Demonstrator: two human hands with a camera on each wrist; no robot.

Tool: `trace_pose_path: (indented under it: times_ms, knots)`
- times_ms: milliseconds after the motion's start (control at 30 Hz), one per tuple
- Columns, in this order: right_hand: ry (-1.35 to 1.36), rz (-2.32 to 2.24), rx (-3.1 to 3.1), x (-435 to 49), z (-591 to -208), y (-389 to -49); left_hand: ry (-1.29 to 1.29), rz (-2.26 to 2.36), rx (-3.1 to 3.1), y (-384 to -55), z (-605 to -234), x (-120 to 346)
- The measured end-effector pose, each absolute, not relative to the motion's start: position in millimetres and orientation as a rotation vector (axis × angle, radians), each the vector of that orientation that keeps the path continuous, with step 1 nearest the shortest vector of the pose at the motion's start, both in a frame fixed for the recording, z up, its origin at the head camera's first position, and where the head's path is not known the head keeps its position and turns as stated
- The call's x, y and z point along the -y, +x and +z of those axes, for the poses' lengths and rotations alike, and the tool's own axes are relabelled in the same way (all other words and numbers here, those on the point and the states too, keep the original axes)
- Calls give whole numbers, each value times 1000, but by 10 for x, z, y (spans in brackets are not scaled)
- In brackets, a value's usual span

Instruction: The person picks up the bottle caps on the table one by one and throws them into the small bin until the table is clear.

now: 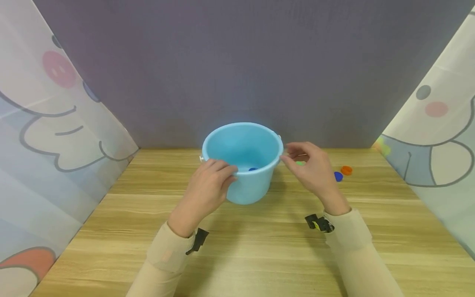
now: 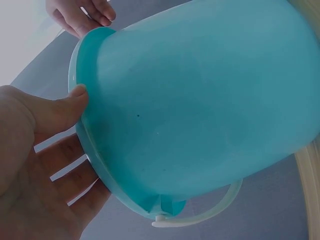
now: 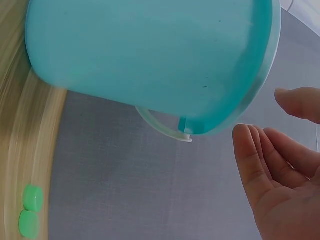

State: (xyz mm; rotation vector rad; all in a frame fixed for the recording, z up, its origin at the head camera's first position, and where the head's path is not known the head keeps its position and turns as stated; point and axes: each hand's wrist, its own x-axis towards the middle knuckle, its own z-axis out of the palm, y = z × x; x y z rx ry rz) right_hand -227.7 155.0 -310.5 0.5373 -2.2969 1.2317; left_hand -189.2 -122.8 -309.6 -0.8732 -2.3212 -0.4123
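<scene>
A light blue plastic bucket (image 1: 245,187) (image 2: 200,100) (image 3: 150,50) stands upright on the wooden table (image 1: 259,247), and a small blue cap (image 1: 253,169) lies inside it. My left hand (image 1: 226,173) (image 2: 65,145) grips its near-left rim, with the fingers over the edge and the thumb pressed against the rim. At the bucket's right rim my right hand (image 1: 293,156) (image 3: 260,112) hovers with relaxed fingers; the right wrist view shows a small gap between them and the rim. The pale handle (image 2: 210,212) (image 3: 155,122) hangs down against the far side.
On the table right of the bucket lie a blue cap (image 1: 338,176), an orange cap (image 1: 346,170) and a green piece (image 1: 299,163) partly behind my right hand. Two green caps (image 3: 31,210) show in the right wrist view. Printed curtains flank both sides; a grey wall closes the back.
</scene>
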Motion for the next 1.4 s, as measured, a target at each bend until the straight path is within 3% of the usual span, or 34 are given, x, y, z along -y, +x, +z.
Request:
trace_pose_path:
  times_ms: [1400]
  knots:
    - [376,1267,2405,-1748,-3134,-2376,-877,-405,2316,-1893,-3090,1225]
